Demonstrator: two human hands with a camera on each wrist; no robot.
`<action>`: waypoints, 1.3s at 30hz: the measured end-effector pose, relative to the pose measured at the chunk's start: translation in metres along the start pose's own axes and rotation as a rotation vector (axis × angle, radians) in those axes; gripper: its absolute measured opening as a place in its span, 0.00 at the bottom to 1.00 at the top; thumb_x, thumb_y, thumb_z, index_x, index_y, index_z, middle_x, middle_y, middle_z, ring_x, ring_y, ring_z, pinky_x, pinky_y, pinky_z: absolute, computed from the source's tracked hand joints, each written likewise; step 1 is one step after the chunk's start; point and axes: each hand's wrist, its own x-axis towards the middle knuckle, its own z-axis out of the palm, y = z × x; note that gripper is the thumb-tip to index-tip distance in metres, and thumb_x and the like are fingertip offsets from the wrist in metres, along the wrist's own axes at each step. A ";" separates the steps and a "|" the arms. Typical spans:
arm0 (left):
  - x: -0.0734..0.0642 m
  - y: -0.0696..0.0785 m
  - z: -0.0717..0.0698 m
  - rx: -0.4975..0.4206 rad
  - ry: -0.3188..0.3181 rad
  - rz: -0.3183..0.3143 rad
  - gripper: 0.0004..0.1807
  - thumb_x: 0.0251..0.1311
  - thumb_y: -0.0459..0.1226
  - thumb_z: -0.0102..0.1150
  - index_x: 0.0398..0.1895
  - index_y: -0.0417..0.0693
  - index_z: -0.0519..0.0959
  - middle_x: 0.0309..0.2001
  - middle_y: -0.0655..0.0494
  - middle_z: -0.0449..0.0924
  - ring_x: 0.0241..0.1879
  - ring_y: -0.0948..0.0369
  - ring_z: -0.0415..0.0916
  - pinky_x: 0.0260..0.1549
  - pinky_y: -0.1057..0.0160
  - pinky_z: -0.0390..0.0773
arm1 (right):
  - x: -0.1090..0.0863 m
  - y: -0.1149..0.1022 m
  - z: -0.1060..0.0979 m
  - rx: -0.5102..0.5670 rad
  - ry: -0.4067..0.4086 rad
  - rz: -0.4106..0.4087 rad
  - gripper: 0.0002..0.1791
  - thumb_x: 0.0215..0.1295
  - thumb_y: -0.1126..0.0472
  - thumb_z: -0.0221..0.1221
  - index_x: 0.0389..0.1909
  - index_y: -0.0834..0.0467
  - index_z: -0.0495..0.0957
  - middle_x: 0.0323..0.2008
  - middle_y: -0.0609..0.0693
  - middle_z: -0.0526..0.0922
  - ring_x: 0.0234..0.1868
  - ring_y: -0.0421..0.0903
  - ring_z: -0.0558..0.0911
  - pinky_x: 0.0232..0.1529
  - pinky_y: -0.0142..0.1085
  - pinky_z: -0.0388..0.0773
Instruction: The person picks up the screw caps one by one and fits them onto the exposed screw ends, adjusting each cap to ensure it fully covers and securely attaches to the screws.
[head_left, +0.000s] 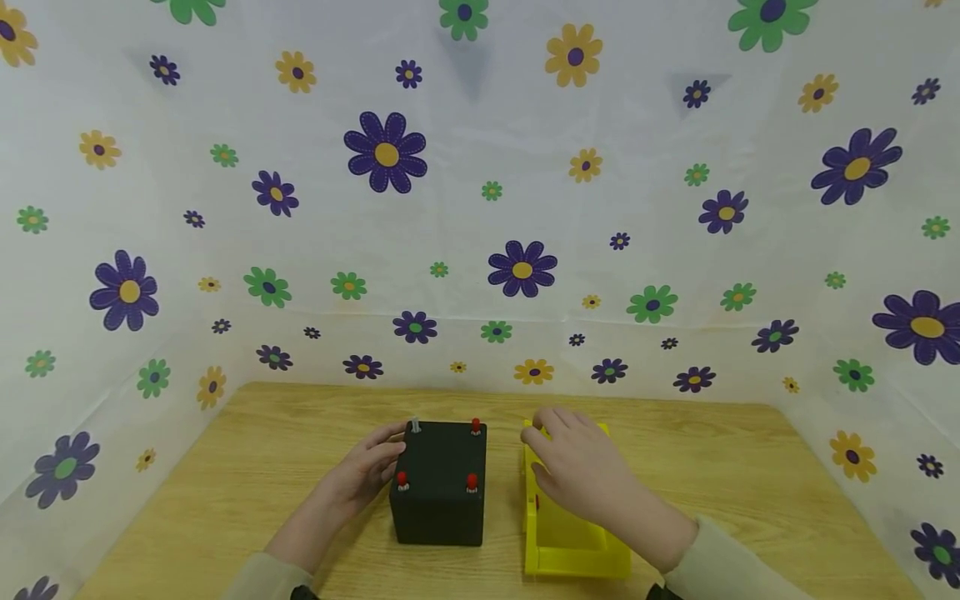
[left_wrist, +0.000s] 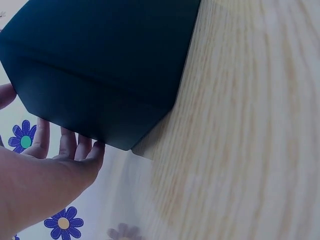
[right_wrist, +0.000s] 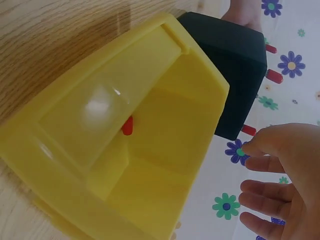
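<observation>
A black box point(head_left: 438, 512) stands upright on the table, with metal posts at its top corners. Three posts carry red caps point(head_left: 472, 482); the far left metal post point(head_left: 416, 426) is bare. My left hand point(head_left: 352, 479) rests against the box's left side, its fingertips point(left_wrist: 68, 142) touching the wall and nothing wrapped in the palm. To the right is a yellow bin point(head_left: 577, 562). Above it my right hand point(head_left: 585, 471) hovers with fingers loosely bent, and nothing shows between them in the right wrist view. Inside the bin lies a red cap point(right_wrist: 127, 126).
Box and bin stand side by side on a wooden table point(head_left: 262, 483), a narrow gap between them. A white sheet point(head_left: 465, 225) with printed flowers hangs behind the table and along both sides.
</observation>
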 end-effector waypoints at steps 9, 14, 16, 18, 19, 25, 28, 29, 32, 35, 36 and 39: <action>0.000 0.002 0.002 0.008 0.008 -0.012 0.36 0.77 0.38 0.50 0.83 0.38 0.54 0.53 0.75 0.82 0.54 0.72 0.79 0.57 0.70 0.75 | -0.006 0.003 0.005 0.002 0.028 -0.019 0.20 0.59 0.54 0.77 0.48 0.52 0.81 0.48 0.49 0.82 0.48 0.48 0.81 0.47 0.40 0.82; 0.000 0.003 0.002 0.000 0.021 -0.015 0.36 0.76 0.38 0.51 0.83 0.38 0.55 0.52 0.75 0.82 0.53 0.72 0.79 0.56 0.71 0.75 | -0.008 0.003 0.007 0.008 0.014 -0.008 0.19 0.59 0.54 0.77 0.48 0.53 0.81 0.47 0.49 0.81 0.48 0.47 0.80 0.46 0.39 0.82; 0.000 0.003 0.002 -0.001 0.023 -0.014 0.36 0.76 0.37 0.50 0.83 0.38 0.55 0.52 0.75 0.82 0.53 0.72 0.79 0.56 0.71 0.75 | -0.009 0.004 0.008 0.009 0.015 -0.007 0.19 0.59 0.54 0.77 0.47 0.53 0.81 0.47 0.49 0.81 0.47 0.47 0.80 0.47 0.39 0.82; 0.000 0.003 0.002 0.000 0.020 -0.013 0.36 0.76 0.37 0.50 0.83 0.37 0.54 0.52 0.76 0.82 0.53 0.73 0.79 0.56 0.71 0.75 | -0.010 0.004 0.009 0.013 0.017 -0.005 0.18 0.59 0.54 0.77 0.46 0.53 0.81 0.46 0.48 0.81 0.46 0.46 0.80 0.47 0.39 0.82; 0.000 0.003 0.002 0.000 0.018 -0.012 0.37 0.76 0.37 0.50 0.83 0.37 0.53 0.52 0.76 0.82 0.53 0.73 0.79 0.56 0.71 0.75 | -0.011 0.004 0.009 0.014 0.018 -0.004 0.18 0.59 0.54 0.77 0.46 0.52 0.81 0.46 0.48 0.81 0.46 0.46 0.80 0.46 0.39 0.82; 0.000 0.000 0.001 -0.004 -0.006 0.010 0.36 0.76 0.37 0.50 0.83 0.38 0.55 0.52 0.75 0.83 0.53 0.72 0.80 0.55 0.70 0.76 | -0.015 0.006 0.013 0.024 0.000 0.017 0.18 0.59 0.55 0.77 0.45 0.52 0.81 0.46 0.48 0.81 0.45 0.46 0.79 0.45 0.38 0.83; 0.001 0.000 0.000 -0.004 -0.021 0.019 0.34 0.77 0.38 0.50 0.82 0.39 0.57 0.52 0.75 0.83 0.53 0.72 0.80 0.56 0.70 0.76 | -0.016 0.007 0.014 0.038 -0.027 0.038 0.17 0.60 0.55 0.76 0.46 0.52 0.82 0.47 0.49 0.81 0.45 0.46 0.79 0.46 0.39 0.84; 0.001 0.000 0.000 -0.006 -0.019 0.015 0.34 0.77 0.38 0.50 0.82 0.39 0.56 0.52 0.75 0.83 0.53 0.72 0.80 0.57 0.70 0.76 | -0.017 0.007 0.015 0.041 -0.037 0.046 0.17 0.61 0.55 0.76 0.46 0.52 0.82 0.47 0.48 0.81 0.45 0.46 0.79 0.47 0.39 0.84; 0.000 0.001 0.001 -0.011 -0.013 -0.001 0.37 0.78 0.38 0.50 0.84 0.38 0.52 0.52 0.75 0.83 0.54 0.73 0.80 0.57 0.71 0.76 | -0.018 0.008 0.017 0.047 -0.061 0.064 0.16 0.62 0.55 0.75 0.47 0.52 0.82 0.46 0.49 0.81 0.45 0.46 0.79 0.47 0.40 0.83; -0.002 0.002 0.002 -0.018 -0.005 -0.014 0.39 0.78 0.38 0.50 0.85 0.37 0.49 0.53 0.75 0.82 0.55 0.74 0.80 0.58 0.72 0.76 | -0.020 0.008 0.020 0.046 -0.072 0.072 0.16 0.62 0.55 0.75 0.47 0.52 0.82 0.46 0.48 0.82 0.44 0.46 0.78 0.46 0.39 0.83; -0.002 0.002 0.002 -0.017 -0.006 -0.014 0.39 0.78 0.38 0.50 0.85 0.37 0.49 0.53 0.75 0.82 0.55 0.74 0.80 0.58 0.72 0.76 | -0.020 0.009 0.021 0.048 -0.070 0.072 0.16 0.62 0.55 0.75 0.47 0.52 0.82 0.46 0.49 0.82 0.43 0.46 0.78 0.46 0.39 0.83; -0.002 0.002 0.002 -0.021 -0.003 -0.014 0.39 0.78 0.38 0.50 0.85 0.37 0.49 0.53 0.75 0.82 0.55 0.74 0.80 0.58 0.72 0.76 | -0.021 0.009 0.023 0.055 -0.067 0.072 0.16 0.62 0.56 0.75 0.46 0.52 0.82 0.45 0.48 0.82 0.42 0.46 0.77 0.45 0.39 0.83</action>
